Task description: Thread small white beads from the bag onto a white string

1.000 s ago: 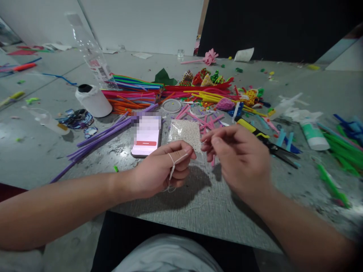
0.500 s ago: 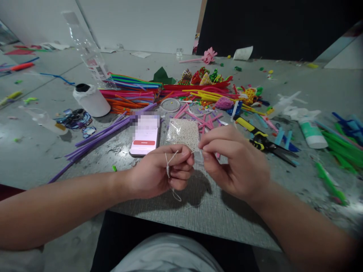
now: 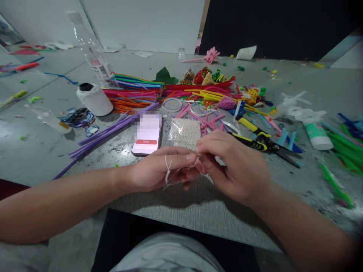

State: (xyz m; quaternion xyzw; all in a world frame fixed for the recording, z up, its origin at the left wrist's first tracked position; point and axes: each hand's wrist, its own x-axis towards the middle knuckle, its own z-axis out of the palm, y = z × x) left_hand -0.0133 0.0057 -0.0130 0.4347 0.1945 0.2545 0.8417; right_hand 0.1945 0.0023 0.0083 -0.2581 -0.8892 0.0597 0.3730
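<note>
Both hands meet in front of me above the table's near edge. My left hand (image 3: 167, 168) is closed in a pinch on a thin whitish string (image 3: 168, 168), which loops over its thumb and hangs below. At its fingertips, my right hand (image 3: 235, 166) pinches too, its thumb and forefinger touching the left fingers. Part of the string shows between the hands, but the exact spot that the right fingers grip is hidden. Just behind them lies a clear bag of small white beads (image 3: 185, 132). A lit phone (image 3: 147, 132) lies to its left.
Black-and-yellow pliers or cutters (image 3: 268, 145) lie right of the hands. Bundles of coloured pipe cleaners (image 3: 136, 94) and purple stems (image 3: 104, 138) spread behind and left. A clear bottle (image 3: 92, 53), a white bottle (image 3: 96, 100) and a green-white tube (image 3: 316, 132) stand or lie around.
My right hand has moved in against the left fingertips, closing the small gap. The string's hanging loop has shifted up and left, and the view has turned slightly.
</note>
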